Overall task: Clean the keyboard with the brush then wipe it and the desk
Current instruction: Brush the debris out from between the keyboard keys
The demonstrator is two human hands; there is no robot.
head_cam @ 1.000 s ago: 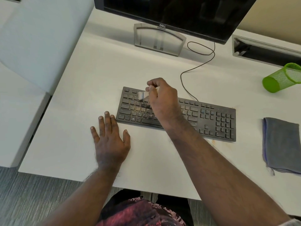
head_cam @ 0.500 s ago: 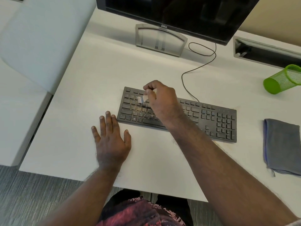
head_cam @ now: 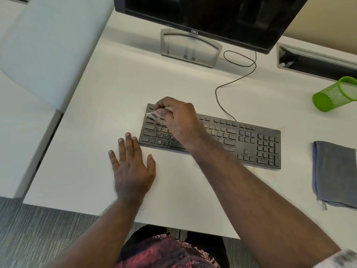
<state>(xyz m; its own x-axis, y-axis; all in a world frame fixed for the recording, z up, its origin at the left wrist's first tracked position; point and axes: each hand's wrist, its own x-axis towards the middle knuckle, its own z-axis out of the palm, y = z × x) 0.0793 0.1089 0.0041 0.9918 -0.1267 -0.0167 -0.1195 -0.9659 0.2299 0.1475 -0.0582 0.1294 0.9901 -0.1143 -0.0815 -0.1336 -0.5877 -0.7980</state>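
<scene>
The right hand is curled closed over the far left corner of the black keyboard, pinching a small pale brush between thumb and fingertips, with the bristle end on the keys at that corner. The keyboard lies across the middle of the white desk, and light crumbs or dust speckle its left-hand keys. The left hand lies flat and open on the desk, palm down, holding nothing, fingertips just beside the keyboard's near left corner. A folded grey cloth rests near the desk's right edge, well apart from the keyboard. A green mesh cup lies tipped on its side towards the far right corner. A monitor stands at the far edge.
</scene>
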